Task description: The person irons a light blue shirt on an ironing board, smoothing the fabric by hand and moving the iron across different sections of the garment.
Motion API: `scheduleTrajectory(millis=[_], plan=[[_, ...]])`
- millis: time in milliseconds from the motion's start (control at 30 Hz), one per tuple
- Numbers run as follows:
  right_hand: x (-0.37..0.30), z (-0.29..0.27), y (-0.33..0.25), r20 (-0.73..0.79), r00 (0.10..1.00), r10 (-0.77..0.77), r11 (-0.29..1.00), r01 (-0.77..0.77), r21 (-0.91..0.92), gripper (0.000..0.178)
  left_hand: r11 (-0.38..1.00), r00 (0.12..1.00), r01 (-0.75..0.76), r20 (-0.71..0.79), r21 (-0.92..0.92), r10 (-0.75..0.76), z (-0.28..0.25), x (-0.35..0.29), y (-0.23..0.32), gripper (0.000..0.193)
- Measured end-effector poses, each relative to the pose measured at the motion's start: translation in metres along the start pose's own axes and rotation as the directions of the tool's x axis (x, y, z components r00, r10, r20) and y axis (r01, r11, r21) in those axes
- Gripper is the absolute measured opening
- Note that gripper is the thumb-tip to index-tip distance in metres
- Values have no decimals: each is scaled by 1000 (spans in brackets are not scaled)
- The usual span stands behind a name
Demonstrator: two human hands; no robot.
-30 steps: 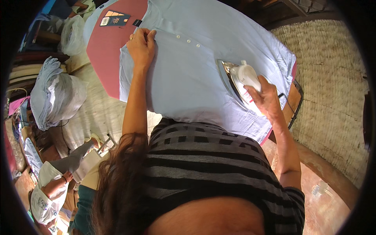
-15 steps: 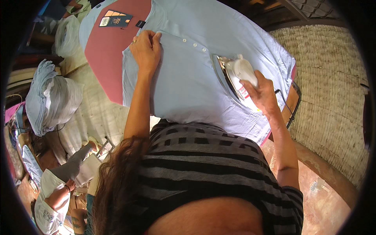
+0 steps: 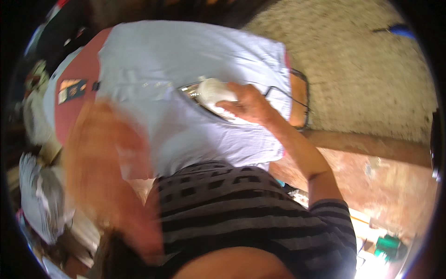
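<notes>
A light blue buttoned shirt lies spread over an ironing board with a dusky red cover. My right hand is wrapped round the handle of a white clothes iron. The iron's soleplate rests on the shirt below the row of buttons. Close to the camera on the left, my left hand is raised off the shirt, smeared by motion; its fingers cannot be made out. At the collar end, a dark and orange hang tag lies on the red cover.
A stack of folded blue garments in clear plastic is at the left. The iron's black cord trails over the board's right end, where a dark metal frame sticks out. A woven mat covers the floor at the right.
My left hand has let go of the shirt near the collar and lifted toward the camera. The view has shifted, so board and shirt appear further left. My right hand still grips the iron.
</notes>
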State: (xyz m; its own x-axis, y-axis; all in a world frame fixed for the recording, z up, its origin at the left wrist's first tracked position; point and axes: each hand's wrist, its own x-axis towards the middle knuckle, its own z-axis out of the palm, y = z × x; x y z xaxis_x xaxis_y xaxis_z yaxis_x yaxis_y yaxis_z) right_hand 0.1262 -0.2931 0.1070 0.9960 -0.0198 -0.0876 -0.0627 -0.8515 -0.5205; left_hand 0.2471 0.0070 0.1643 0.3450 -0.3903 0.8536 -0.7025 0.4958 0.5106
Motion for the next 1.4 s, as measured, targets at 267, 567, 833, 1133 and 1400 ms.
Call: scheduleTrajectory(millis=[267, 567, 833, 1133, 1400], plan=[[-12, 5, 9, -119, 993, -21, 999, 17, -35, 43, 887, 985, -114, 68, -448, 161, 61, 39, 24, 32], [-10, 1, 1, -95, 995, 29, 998, -35, -56, 46, 880, 985, -133, 39, -455, 169, 88, 45, 47, 26], [-11, -1, 0, -103, 995, -7, 999, 2, -42, 47, 899, 988, -135, 16, -417, 156, 97, 41, 66, 21], [-9, -5, 7, 39, 999, -15, 997, 18, -70, 46, 921, 966, -240, -168, -308, 196, 68, 22, 85, 15], [-23, -15, 2, -3, 994, 114, 991, -113, 69, 38, 603, 683, 717, -525, 351, -507, -4, -68, -16, 14]])
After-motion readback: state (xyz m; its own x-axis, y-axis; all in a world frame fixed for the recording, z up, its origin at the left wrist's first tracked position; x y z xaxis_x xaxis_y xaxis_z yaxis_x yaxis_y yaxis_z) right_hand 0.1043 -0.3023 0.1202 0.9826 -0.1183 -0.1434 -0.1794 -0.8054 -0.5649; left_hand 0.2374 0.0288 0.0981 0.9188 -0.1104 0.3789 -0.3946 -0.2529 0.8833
